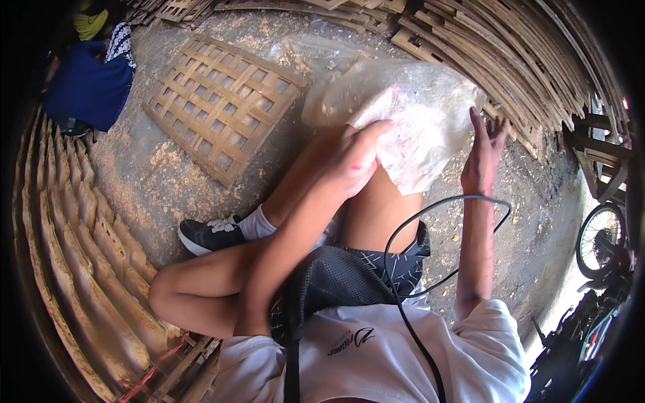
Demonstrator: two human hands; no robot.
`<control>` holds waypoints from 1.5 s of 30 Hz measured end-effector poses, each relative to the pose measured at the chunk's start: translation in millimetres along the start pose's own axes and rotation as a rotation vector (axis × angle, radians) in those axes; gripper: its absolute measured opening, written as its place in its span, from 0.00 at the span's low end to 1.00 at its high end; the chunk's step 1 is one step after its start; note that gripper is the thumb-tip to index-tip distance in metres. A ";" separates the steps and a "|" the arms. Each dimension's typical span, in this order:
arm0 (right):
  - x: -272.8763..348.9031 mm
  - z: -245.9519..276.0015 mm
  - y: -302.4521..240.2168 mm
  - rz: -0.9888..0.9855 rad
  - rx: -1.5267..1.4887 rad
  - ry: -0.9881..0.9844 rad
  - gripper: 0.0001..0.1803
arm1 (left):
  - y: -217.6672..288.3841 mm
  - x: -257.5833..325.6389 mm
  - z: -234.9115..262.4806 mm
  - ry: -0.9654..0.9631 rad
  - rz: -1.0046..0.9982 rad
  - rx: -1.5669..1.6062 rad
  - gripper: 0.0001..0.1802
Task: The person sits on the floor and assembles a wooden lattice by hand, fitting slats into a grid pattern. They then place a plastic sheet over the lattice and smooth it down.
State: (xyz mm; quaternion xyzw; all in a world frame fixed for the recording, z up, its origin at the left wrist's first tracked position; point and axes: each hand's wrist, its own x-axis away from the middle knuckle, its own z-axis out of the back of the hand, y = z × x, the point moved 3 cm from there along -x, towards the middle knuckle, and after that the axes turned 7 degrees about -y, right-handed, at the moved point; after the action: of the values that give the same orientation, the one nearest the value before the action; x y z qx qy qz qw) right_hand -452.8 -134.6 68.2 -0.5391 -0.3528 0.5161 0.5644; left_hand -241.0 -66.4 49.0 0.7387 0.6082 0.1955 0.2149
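A crumpled, whitish see-through plastic bag point(423, 127) is spread in front of me over my raised knee. My left hand point(356, 161) grips its near left edge, thumb along the top and the other fingers mostly hidden. At the bag's right edge is my right hand point(485, 151), its fingers apart; whether a fingertip touches the plastic I cannot tell. Behind the bag, more clear plastic lies across the floor. To the left, a woven bamboo rack point(225, 104) with square openings rests on the ground.
Slatted wooden racks point(510, 60) are stacked at the far right, and more wooden racks point(80, 255) at the left. A person in dark blue clothing point(91, 84) is at the far left. A black cable point(396, 248) loops over my lap. A wheel point(600, 240) shows at right.
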 end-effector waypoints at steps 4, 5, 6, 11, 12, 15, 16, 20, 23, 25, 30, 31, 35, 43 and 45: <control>32.0 -11.7 -35.8 0.634 0.375 -0.632 0.43 | -3.8 -3.5 7.7 -0.142 0.085 0.117 0.33; 35.8 -17.8 -34.2 0.684 0.553 -0.783 0.42 | -7.8 -3.4 13.9 -0.046 0.185 0.143 0.33; 36.5 -24.4 -30.9 0.741 0.745 -0.934 0.41 | -11.0 -4.1 17.8 -0.014 0.263 0.197 0.33; -12.7 -34.1 -25.4 0.175 0.832 -0.592 0.36 | -15.0 -3.6 22.0 -0.198 0.179 0.355 0.26; -8.3 -32.2 -32.6 0.326 0.748 -0.489 0.36 | -17.0 -4.2 22.1 -0.213 0.201 0.339 0.27; 33.6 -23.9 -42.3 0.666 0.509 -0.616 0.41 | -22.8 -9.6 14.9 -0.349 0.179 0.417 0.27; 48.7 -30.6 -35.7 0.725 0.634 -0.787 0.44 | -24.5 -11.8 14.4 -0.305 0.149 0.421 0.28; 39.9 -34.9 -12.6 0.453 1.017 -0.828 0.45 | -23.2 -15.5 11.0 -0.134 0.109 0.427 0.28; 22.7 -20.5 -18.2 0.330 0.793 -0.449 0.42 | -17.4 -14.4 -2.4 -0.202 0.073 0.459 0.27; 41.4 -21.3 -22.2 0.655 0.747 -0.571 0.51 | -19.2 -16.3 -8.3 -0.104 0.066 0.335 0.26; 52.4 -27.4 17.8 0.541 0.850 -0.764 0.53 | -30.6 -20.0 -11.6 -0.125 0.044 0.354 0.27; 35.1 -23.3 25.4 0.364 0.871 -0.744 0.49 | -33.9 -20.0 -9.3 -0.138 0.066 0.337 0.32; 5.5 -0.3 -1.7 0.514 0.456 -0.435 0.52 | -44.5 -22.9 -8.6 -0.238 0.035 -0.301 0.40; 32.3 -51.0 -63.1 0.526 0.619 -1.167 0.67 | -38.7 5.0 -14.1 -0.286 0.032 -0.359 0.37; 31.7 -52.4 -60.6 0.503 0.598 -1.194 0.64 | -32.7 12.2 -8.9 -0.225 0.087 -0.268 0.36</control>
State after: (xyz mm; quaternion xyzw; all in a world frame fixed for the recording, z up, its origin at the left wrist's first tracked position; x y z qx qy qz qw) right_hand -383.6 -110.1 113.3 -0.0514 -0.3099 0.9124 0.2625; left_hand -270.4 -48.2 38.6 0.7462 0.5163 0.2002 0.3695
